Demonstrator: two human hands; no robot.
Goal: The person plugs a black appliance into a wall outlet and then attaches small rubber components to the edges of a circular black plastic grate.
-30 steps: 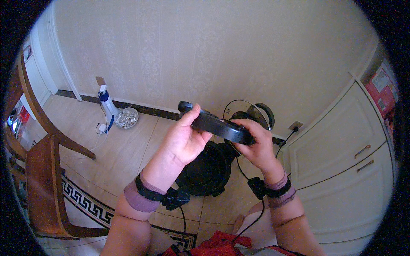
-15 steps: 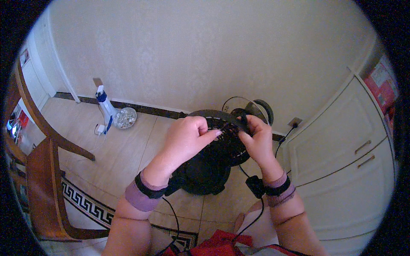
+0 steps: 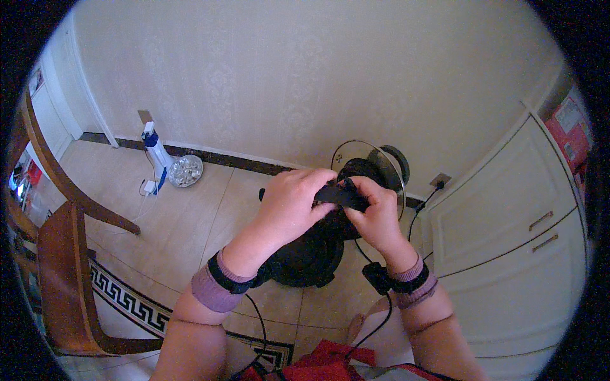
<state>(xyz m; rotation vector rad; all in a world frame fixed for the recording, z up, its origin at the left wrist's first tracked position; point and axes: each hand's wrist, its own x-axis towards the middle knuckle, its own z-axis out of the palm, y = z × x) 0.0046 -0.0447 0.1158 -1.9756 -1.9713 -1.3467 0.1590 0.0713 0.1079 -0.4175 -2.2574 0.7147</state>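
Item 1: black curved piece, seen nearly edge-on, held up between the 2 hands over the tiled floor; fingers hide its ends. Item 2: left hand, grip closed on the left end, thumb on the near side. Item 3: right hand, grip pinched firmly on the right end. Item 4: black round pan-like unit, on the floor below; I cannot tell whether anything links it to item 1. Item 5: glass lid, thin-rimmed, just behind the right hand. Handling note: I judge it best to steady with the left, work the right in small, even efforts, avoid twisting 1 end against the other, and give the lid clearance.
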